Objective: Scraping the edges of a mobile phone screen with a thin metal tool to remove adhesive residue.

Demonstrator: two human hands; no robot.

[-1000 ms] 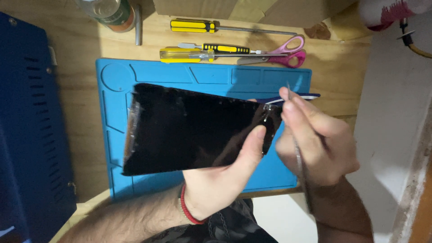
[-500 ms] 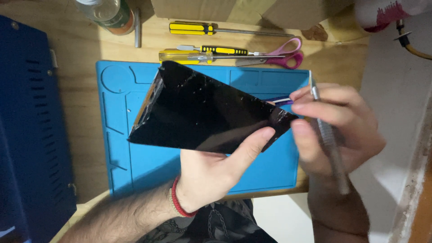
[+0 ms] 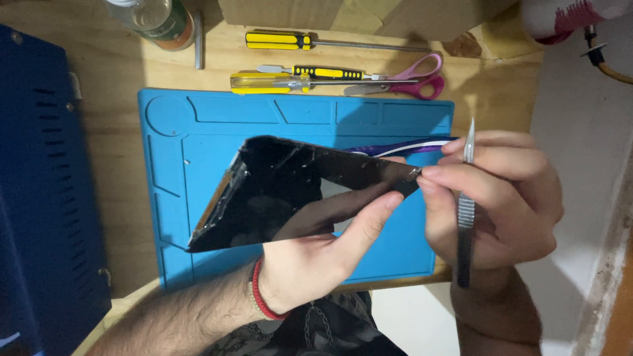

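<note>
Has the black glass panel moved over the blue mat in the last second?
Yes. The black glass panel has tipped up steeply on edge, its left end swung rightward off the blue mat's left border.

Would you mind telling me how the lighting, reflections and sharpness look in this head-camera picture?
Head view: light falls from the top, brightest on the wooden table; the lower right wall sits in shade. The black glass panel mirrors the left hand fingers, with small glints along its cracked edge. The right hand and its metal blade tool are sharp, with no motion blur.

Tilted black panel [image 3: 290,191] between 2 hands
</note>
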